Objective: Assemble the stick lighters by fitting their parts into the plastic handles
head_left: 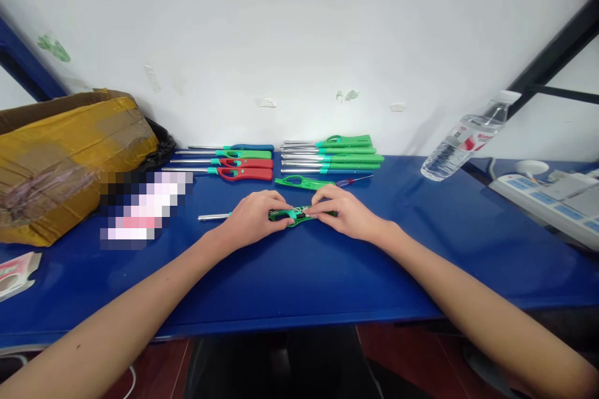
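Observation:
An opened green long-nosed lighter lies on the blue table in front of me, its metal tube pointing left. My left hand is closed round the part near the trigger, thumb and fingers on either side. With pinched fingertips my right hand touches the inner parts of the handle; whether a small part sits between them is too small to tell. Just behind lies a loose green handle shell, with a screwdriver at its right end, tip to the right.
Lighters with red, green and blue handles lie in a row at back left. More, mostly green, lighters lie beside them. A taped cardboard box stands left. On the right are a water bottle and a white scale-like device.

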`<action>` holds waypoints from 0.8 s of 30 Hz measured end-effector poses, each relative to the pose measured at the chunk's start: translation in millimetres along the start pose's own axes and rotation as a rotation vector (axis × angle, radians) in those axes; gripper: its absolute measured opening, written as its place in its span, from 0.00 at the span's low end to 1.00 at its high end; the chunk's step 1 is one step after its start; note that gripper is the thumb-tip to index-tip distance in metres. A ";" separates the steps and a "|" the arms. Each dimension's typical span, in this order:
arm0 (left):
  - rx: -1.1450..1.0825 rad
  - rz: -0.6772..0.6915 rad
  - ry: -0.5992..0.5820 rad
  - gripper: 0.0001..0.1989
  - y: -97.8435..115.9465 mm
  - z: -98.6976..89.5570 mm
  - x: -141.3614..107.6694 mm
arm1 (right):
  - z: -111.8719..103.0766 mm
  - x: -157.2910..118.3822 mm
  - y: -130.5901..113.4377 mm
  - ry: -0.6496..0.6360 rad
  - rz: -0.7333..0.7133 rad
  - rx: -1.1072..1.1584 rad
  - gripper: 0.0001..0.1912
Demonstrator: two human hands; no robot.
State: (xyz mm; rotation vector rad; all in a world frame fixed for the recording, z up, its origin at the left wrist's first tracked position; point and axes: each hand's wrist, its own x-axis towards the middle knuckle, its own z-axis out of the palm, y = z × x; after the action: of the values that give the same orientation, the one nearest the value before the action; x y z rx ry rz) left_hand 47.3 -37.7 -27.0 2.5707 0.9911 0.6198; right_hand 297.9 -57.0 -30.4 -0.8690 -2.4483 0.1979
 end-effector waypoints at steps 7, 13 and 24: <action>0.012 -0.027 0.000 0.10 4.3 -1.1 0.2 | 4.3 -0.2 -2.7 0.010 0.057 0.037 0.11; 0.016 -0.040 -0.001 0.10 5.6 -1.2 0.7 | 6.3 -0.9 -4.7 0.037 0.050 -0.009 0.12; 0.025 -0.061 0.001 0.09 6.0 -1.1 0.3 | 9.9 -1.4 -4.1 0.077 0.012 -0.055 0.12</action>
State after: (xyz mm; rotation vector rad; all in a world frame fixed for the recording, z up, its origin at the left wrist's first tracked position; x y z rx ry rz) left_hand 50.3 -41.6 -23.4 2.5510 1.0797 0.5957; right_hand 291.3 -60.7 -38.2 -0.8981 -2.3872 0.1004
